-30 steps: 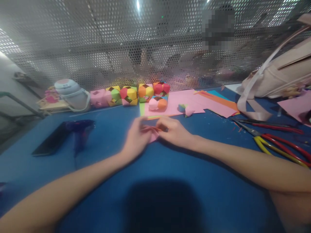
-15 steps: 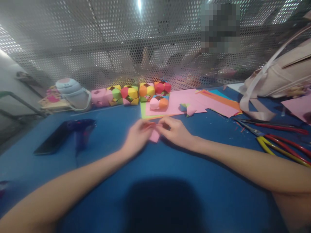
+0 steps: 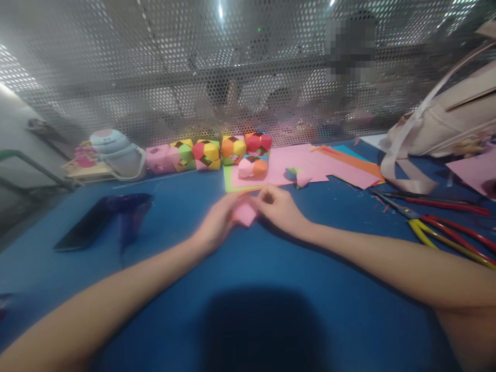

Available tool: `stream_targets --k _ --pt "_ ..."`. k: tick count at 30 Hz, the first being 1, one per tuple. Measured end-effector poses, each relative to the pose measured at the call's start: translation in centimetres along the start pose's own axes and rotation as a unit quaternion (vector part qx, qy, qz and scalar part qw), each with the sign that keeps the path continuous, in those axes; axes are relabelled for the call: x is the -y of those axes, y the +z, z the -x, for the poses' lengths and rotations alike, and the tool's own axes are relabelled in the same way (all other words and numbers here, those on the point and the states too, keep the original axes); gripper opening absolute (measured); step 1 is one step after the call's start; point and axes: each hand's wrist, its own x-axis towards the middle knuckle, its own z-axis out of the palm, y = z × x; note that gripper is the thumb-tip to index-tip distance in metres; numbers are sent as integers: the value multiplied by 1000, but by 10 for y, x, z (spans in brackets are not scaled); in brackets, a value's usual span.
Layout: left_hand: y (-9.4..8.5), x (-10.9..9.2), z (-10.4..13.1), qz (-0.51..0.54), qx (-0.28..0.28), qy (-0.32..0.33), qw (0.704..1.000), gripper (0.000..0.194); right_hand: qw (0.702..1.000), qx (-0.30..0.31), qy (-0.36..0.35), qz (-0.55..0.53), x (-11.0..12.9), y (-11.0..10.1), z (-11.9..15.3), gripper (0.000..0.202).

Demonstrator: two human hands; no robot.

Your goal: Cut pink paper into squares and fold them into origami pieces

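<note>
Between my two hands is a small folded piece of pink paper [image 3: 245, 213], held just above the blue table [image 3: 170, 299]. My left hand [image 3: 219, 217] is closed on its left side, fingers curled behind the paper and partly hidden. On the right edge, the thumb and fingers of my right hand [image 3: 279, 209] pinch it. Just beyond my hands lies a folded paper piece in green, blue and pink [image 3: 298, 176]. Near it, a pink and orange paper ball [image 3: 252, 167] rests on pink paper sheets [image 3: 284, 160].
Several coloured paper balls [image 3: 207, 155] line the back by a perforated metal screen [image 3: 174, 88]. At left are a phone [image 3: 83, 225], a dark blue glue gun [image 3: 129, 212] and a white bottle [image 3: 120, 155]. Scissors [image 3: 406, 212], pliers with red and yellow handles [image 3: 457, 240] and a beige bag [image 3: 449, 119] are at right.
More of the pink paper shows between my hands now. My left fingers have shifted behind it, while my right hand keeps its pinch at nearly the same spot.
</note>
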Motion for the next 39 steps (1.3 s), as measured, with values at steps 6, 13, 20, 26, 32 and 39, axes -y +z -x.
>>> stream_targets --k 6,13,20,26,32,39 --pt "-6 6 1 -76 -5 18 997 35 1000 -1 1 0 2 2 2 26" --pt "-10 11 -5 -86 -37 35 995 18 1000 14 8 25 2 4 3 26" --pt "-10 12 -4 -110 -64 60 990 15 999 37 -11 20 2 5 3 19" --pt "-9 10 -1 -186 -70 71 977 13 998 48 -48 12 0 6 4 9" --pt "-6 5 4 -300 -76 103 945 9 986 2 -149 81 -2 5 6 10" --pt "-10 8 5 -358 -118 106 920 7 982 22 -168 87 -2 7 7 7"
